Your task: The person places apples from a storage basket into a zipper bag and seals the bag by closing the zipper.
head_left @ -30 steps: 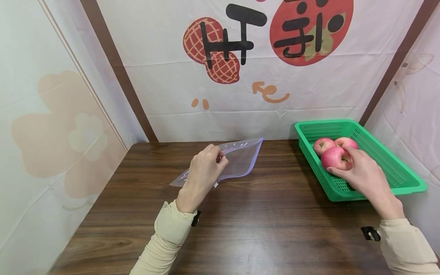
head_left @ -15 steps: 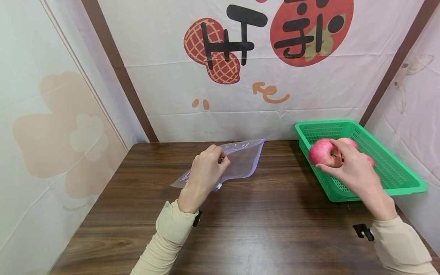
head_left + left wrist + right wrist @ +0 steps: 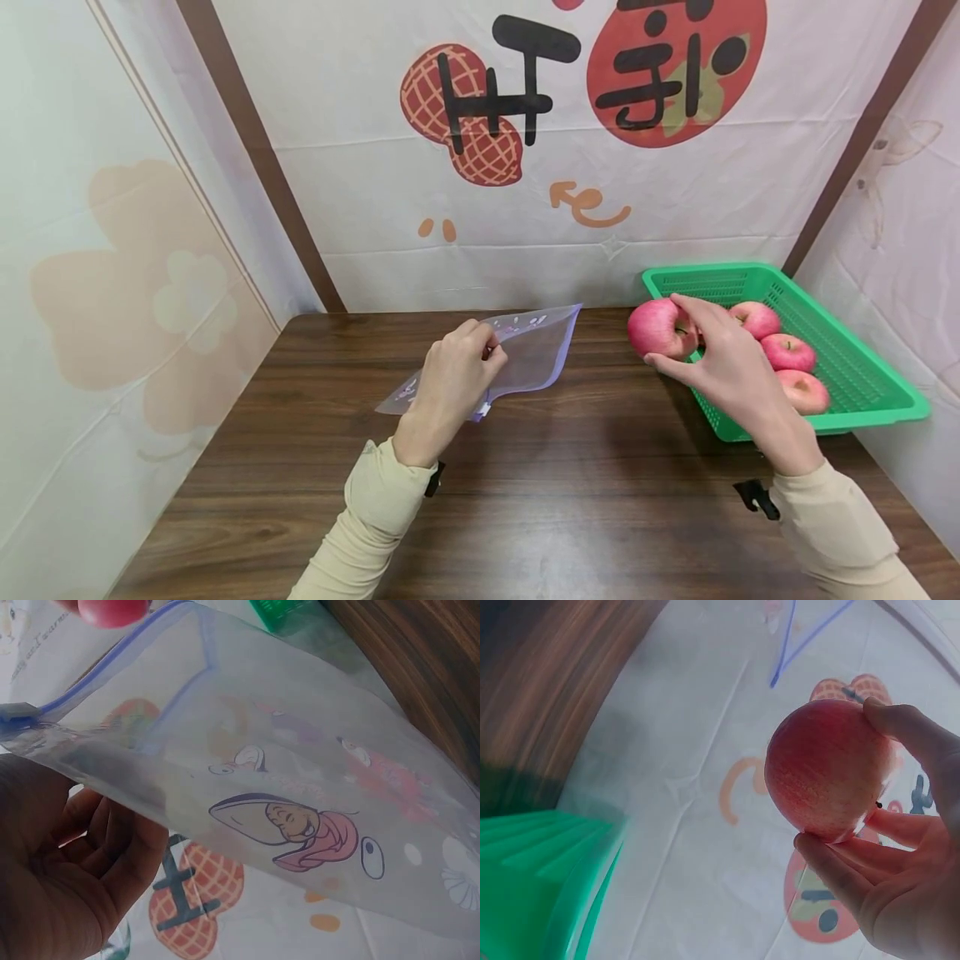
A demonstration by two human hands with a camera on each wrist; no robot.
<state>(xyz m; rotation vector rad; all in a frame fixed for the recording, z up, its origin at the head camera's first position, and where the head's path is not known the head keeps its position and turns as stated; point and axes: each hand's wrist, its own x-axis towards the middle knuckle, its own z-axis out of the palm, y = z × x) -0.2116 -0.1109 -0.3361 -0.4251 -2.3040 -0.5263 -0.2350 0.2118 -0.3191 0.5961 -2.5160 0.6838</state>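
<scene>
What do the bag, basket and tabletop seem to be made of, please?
The bag: likely thin, frosted plastic film; the backdrop shows hazily through. The basket: probably moulded plastic, faintly glossy, with perforated walls. The tabletop: wood or wood-look laminate, satiny, with brown grain and soft reflections.

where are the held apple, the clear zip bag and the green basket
held apple [image 3: 825, 769]: right wrist view, middle of its red skin
clear zip bag [image 3: 531, 354]: head view, on its see-through film
green basket [image 3: 870, 418]: head view, on its near rim

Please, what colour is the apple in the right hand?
Pinkish red, with paler areas; the apple shows best in the right wrist view.
</scene>
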